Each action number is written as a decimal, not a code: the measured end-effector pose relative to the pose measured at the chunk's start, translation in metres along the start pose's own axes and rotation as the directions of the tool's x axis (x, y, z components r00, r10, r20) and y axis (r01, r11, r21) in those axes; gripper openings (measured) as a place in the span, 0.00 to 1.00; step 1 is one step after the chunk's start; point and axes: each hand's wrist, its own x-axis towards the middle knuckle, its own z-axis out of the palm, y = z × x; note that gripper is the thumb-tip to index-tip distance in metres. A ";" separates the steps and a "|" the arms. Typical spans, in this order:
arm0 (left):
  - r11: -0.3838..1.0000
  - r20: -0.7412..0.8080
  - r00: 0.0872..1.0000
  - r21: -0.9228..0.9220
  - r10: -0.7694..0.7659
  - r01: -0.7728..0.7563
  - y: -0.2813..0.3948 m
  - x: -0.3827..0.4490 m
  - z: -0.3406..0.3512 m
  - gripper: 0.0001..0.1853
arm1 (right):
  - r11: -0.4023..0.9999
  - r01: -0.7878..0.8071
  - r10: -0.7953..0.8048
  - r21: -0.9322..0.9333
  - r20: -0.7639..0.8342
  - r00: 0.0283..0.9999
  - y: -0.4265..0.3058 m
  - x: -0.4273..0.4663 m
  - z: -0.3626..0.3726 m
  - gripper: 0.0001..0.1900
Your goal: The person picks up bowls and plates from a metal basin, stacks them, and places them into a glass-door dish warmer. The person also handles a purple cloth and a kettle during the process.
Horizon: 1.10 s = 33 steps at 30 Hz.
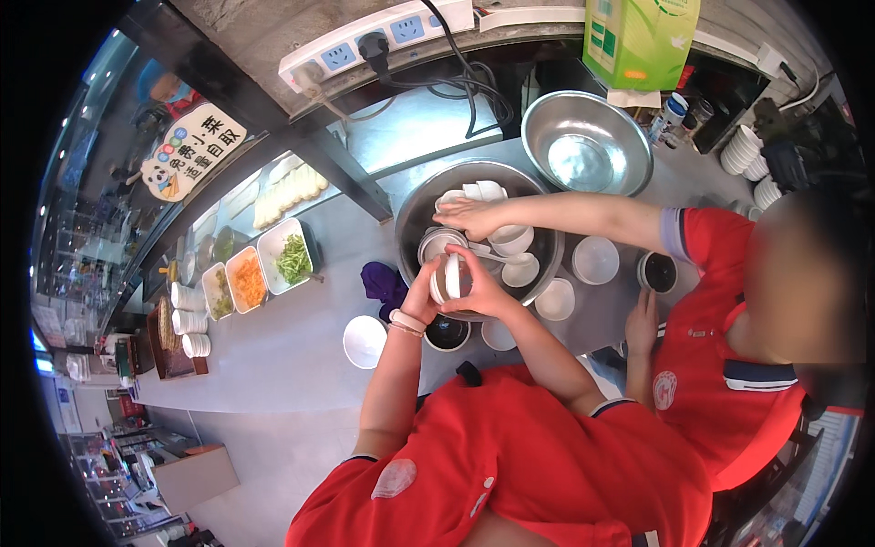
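Observation:
Both my hands hold a small stack of white dishes (452, 277) over the near rim of a large steel basin (407, 205). My left hand (420, 290) grips the stack from the left, and my right hand (482, 284) holds it from the right. In the basin lie white bowls (511, 239), a stack of white dishes (441, 243) and a white spoon (495, 256). A co-worker's hand (468, 215) reaches over white cups (485, 191) in the same basin.
An empty steel basin (586, 143) stands behind. White bowls (365, 340) and a dark-filled bowl (448, 333) stand near the basin, beside a purple cloth (384, 287). Food trays (284, 263) are at the left. A co-worker in red (690, 342) stands at the right.

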 end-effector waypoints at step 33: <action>0.828 0.373 0.928 -0.526 0.016 0.197 0.008 -0.071 -0.087 0.30 | 0.332 -0.349 0.290 -0.876 -0.258 0.922 0.065 0.018 0.051 0.40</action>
